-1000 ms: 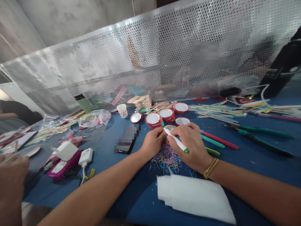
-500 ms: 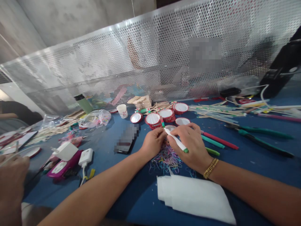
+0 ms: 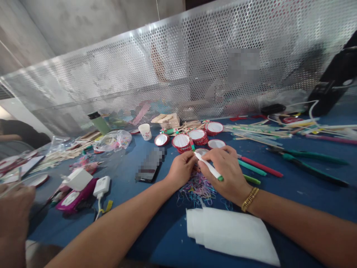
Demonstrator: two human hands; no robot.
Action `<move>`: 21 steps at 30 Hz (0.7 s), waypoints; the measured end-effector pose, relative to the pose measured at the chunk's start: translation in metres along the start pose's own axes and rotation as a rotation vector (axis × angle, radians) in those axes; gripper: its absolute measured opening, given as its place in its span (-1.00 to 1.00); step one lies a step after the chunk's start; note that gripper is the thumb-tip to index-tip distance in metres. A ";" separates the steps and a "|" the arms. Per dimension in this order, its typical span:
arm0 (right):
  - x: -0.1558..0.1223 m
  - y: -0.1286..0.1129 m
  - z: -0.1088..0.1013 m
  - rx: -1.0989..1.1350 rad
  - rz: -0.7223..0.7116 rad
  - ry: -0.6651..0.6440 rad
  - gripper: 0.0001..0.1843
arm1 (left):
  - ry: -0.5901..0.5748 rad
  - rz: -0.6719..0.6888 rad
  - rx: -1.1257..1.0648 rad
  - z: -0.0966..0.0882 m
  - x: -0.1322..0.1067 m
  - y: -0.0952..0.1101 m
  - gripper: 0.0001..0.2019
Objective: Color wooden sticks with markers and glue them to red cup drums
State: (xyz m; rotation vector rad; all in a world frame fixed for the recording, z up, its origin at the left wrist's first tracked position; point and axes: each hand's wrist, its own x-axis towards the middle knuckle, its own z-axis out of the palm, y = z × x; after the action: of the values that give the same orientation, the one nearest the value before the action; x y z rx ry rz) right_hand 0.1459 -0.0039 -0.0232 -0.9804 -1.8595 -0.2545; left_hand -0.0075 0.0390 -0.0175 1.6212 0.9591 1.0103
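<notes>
My right hand (image 3: 226,171) is closed around a white marker (image 3: 209,167) with a green end, its tip by the fingers of my left hand (image 3: 182,168). Pinched in my left hand is a narrow stick (image 3: 192,144), its upper end coloured red and green; the lower part is hidden by my fingers. Below both hands lies a tangled heap of thin pastel loops (image 3: 198,188). Just beyond them stand red-sided rolls with white tops (image 3: 181,140). A white pouch (image 3: 234,232) lies in front of the heap.
Right of my hands are a red marker (image 3: 260,166), a teal marker (image 3: 253,168) and teal-handled pliers (image 3: 312,163). A phone (image 3: 150,165), a paper cup (image 3: 145,131) and chargers (image 3: 79,179) lie leftward. Another person's hand (image 3: 15,208) is at far left. A perforated metal screen (image 3: 125,74) stands behind.
</notes>
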 end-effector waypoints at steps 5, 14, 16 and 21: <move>0.000 0.002 0.000 -0.036 0.016 0.035 -0.90 | 0.001 -0.007 0.002 -0.001 0.001 -0.002 -0.69; 0.000 0.001 0.001 -0.025 -0.001 0.015 -0.90 | -0.004 -0.004 0.000 -0.001 0.001 -0.003 -0.70; 0.000 0.003 0.001 -0.057 0.011 0.042 -0.89 | -0.006 -0.003 0.011 -0.002 0.002 -0.005 -0.69; 0.001 0.002 -0.001 -0.057 0.010 0.051 -0.91 | -0.005 -0.020 0.026 -0.003 0.003 -0.009 -0.68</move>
State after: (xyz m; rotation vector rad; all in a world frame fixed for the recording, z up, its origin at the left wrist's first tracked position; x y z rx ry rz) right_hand 0.1478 -0.0025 -0.0222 -1.0127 -1.8095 -0.3256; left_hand -0.0100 0.0443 -0.0254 1.6314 0.9870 0.9834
